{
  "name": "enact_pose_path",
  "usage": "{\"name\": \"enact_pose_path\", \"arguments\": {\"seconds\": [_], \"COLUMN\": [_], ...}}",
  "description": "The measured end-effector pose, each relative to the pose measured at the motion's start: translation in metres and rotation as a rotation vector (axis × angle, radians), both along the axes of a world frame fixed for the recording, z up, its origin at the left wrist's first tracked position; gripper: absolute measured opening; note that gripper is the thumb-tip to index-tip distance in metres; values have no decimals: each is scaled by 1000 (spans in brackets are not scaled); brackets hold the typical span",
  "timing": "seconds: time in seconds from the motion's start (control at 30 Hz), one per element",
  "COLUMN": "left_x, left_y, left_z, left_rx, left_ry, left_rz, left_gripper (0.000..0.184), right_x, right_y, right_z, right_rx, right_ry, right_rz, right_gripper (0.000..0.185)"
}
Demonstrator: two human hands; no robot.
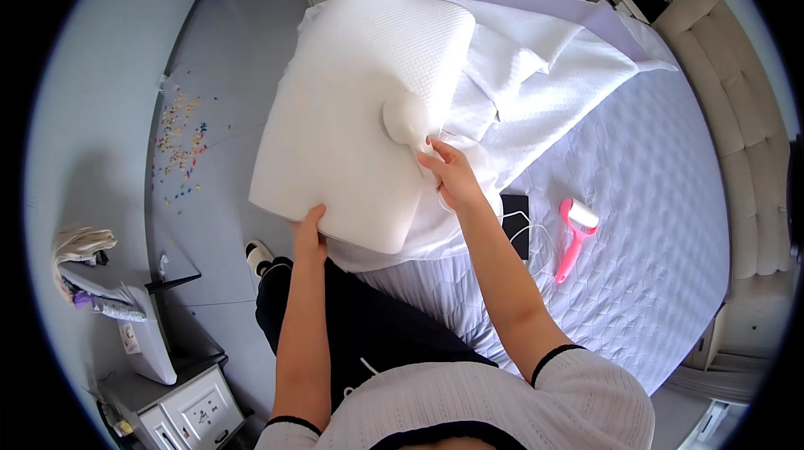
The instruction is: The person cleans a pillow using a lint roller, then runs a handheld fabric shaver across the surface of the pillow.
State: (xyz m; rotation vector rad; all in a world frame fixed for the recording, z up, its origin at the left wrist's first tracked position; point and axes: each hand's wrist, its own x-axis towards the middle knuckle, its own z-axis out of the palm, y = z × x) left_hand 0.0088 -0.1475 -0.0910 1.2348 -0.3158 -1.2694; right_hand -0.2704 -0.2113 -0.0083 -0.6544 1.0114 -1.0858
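A large white pillow (335,115) with a textured surface lies tilted across the bed's near left corner. My left hand (311,232) grips its lower edge, thumb on top and fingers out of sight underneath. In my right hand (450,169) is a white round-headed handheld device (405,121), which looks like a fabric shaver. Its head rests against the pillow's face, right of the middle. A thin white cord (512,215) runs from near my right hand over a flat black object (515,228) on the bed.
Right of the black object, a pink lint roller (574,240) lies on the lavender quilted mattress cover (645,190). Bunched white bedding (536,90) spreads behind the pillow. Small colourful pieces (180,144) are scattered on the grey floor at left. A white cabinet (197,408) stands lower left.
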Motion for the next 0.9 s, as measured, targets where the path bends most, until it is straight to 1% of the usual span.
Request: {"name": "enact_pose_path", "arguments": {"seconds": [0.03, 0.07, 0.1, 0.13, 0.17, 0.27, 0.3, 0.33, 0.4, 0.43, 0.47, 0.53, 0.6, 0.63, 0.7, 0.73, 0.8, 0.83, 0.87, 0.9], "left_x": [5, 10, 16, 20, 24, 35, 37, 37, 39, 40, 40, 12, -14, -24, -37, -38, -35, -38, -36, -32], "left_y": [-2, -7, -12, -13, -12, -13, -13, -15, -24, -37, -47, -70, -84, -84, -71, -59, -27, -11, -3, 6], "left_z": [3, 6, 8, 7, 5, 5, 9, 13, 18, 19, 19, 39, 54, 64, 79, 71, 49, 52, 50, 46], "left_rx": [-1, 2, 7, 14, 24, -4, -34, -66, -54, -54, -51, -137, -186, -173, 44, 55, -73, -85, -74, -136], "left_ry": [-51, -43, -76, -108, -102, -157, -193, -226, -198, -254, -310, -369, -383, -390, -261, -268, -211, -169, -174, -174], "left_rz": [-48, -53, -113, -176, -184, -303, -357, -414, -469, -537, -598, -549, -503, -501, -419, -412, -393, -367, -368, -389], "left_gripper": [69, 69, 69, 69, 69, 68, 68, 68, 70, 72, 75, 85, 92, 92, 92, 92, 89, 81, 81, 77], "right_x": [-1, 0, 4, 9, 13, 16, 13, 10, 3, 1, -2, -3, -6, -10, -19, -24, -35, -38, -41, -44], "right_y": [-1, -1, 0, 6, 14, 48, 64, 82, 117, 130, 138, 151, 157, 158, 157, 155, 155, 154, 153, 151], "right_z": [-7, -14, -12, -11, -9, 7, 11, 8, -1, -1, -6, -19, -20, -21, -10, 2, 5, 4, 2, -1], "right_rx": [-17, -22, -27, -63, -101, -64, -56, -84, -5, -3, 11, 64, 156, 106, 28, -9, -78, -101, -143, -138], "right_ry": [21, 36, 51, -18, -90, -129, -92, -82, -61, -23, -23, -57, -14, 83, 292, 404, 542, 590, 587, 623], "right_rz": [25, 37, 49, 8, -37, -121, -133, -155, -158, -170, -177, -271, -395, -414, -422, -417, -396, -433, -486, -520], "right_gripper": [51, 50, 49, 43, 37, 34, 34, 35, 36, 40, 40, 38, 28, 29, 29, 28, 25, 25, 25, 26]}}
